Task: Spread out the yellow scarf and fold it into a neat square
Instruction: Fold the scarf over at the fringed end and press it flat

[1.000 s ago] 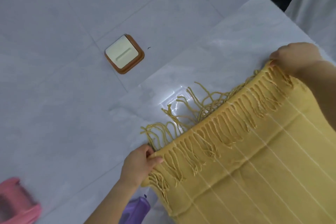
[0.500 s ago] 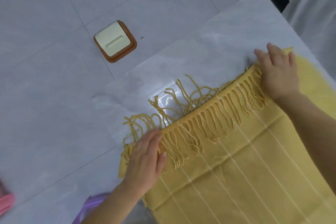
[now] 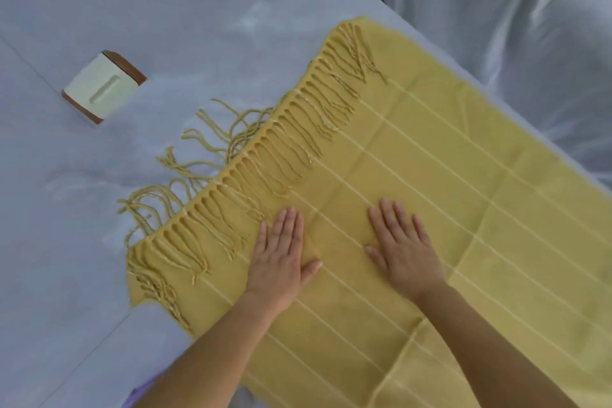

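Two layers of the yellow scarf point(image 3: 463, 209) lie doubled on the tabletop point(image 3: 258, 53). One long side runs close along the tabletop edge that borders the draped white cloth point(image 3: 496, 26). The fringed end points toward the bare middle of the tabletop. The upper fringe point(image 3: 265, 182) is turned back over the fabric, while strands of the lower fringe point(image 3: 185, 182) stray out onto the bare surface.

The left hand point(image 3: 281, 262) lies flat just behind the upper fringe, fingers straight and together, thumb out, gripping nothing. The right hand point(image 3: 402, 252) lies flat beside it, a little apart, fingers slightly spread, also holding nothing. Both palms press down on the cloth near the near side of the fold. They seem to be placed there to smooth the two layers against each other and pin them, so the ends keep their alignment.

Judging by its long shape, the scarf is only partly folded and further folds are needed for a square. Faint creases cross the pale stripes. A cream and brown floor box point(image 3: 99, 89) sits on the floor beyond the tabletop's edge.
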`<move>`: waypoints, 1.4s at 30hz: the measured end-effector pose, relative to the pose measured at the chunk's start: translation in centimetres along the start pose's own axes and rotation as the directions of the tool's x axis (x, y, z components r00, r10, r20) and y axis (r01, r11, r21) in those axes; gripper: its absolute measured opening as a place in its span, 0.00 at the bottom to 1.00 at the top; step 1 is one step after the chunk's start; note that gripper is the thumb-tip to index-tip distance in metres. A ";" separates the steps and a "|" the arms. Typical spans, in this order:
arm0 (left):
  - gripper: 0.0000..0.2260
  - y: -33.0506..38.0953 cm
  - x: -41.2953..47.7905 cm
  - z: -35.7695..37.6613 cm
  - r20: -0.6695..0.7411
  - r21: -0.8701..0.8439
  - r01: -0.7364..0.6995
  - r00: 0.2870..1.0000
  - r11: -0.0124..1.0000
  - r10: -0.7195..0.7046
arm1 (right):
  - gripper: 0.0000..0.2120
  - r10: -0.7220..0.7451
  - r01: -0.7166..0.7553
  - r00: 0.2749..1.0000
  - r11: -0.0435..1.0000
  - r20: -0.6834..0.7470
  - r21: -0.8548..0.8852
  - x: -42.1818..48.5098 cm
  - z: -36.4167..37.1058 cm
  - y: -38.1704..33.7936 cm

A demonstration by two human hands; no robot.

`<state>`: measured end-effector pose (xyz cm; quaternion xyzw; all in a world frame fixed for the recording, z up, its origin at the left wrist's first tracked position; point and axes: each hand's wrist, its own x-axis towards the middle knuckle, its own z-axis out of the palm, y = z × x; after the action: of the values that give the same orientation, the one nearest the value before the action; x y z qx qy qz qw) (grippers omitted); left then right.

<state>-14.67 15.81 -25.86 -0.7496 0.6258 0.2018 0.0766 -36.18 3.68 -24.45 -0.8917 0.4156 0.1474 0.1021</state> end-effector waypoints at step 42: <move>0.37 55.0 -31.8 23.0 0.091 -0.022 -0.532 0.842 0.846 0.532 | 0.35 0.349 -0.336 0.921 0.936 0.170 -0.102 -39.9 9.1 44.7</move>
<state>-77.02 41.83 -26.53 -0.5364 0.8050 0.2488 0.0484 -96.67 6.54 -21.79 -0.7906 0.5484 0.2599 0.0815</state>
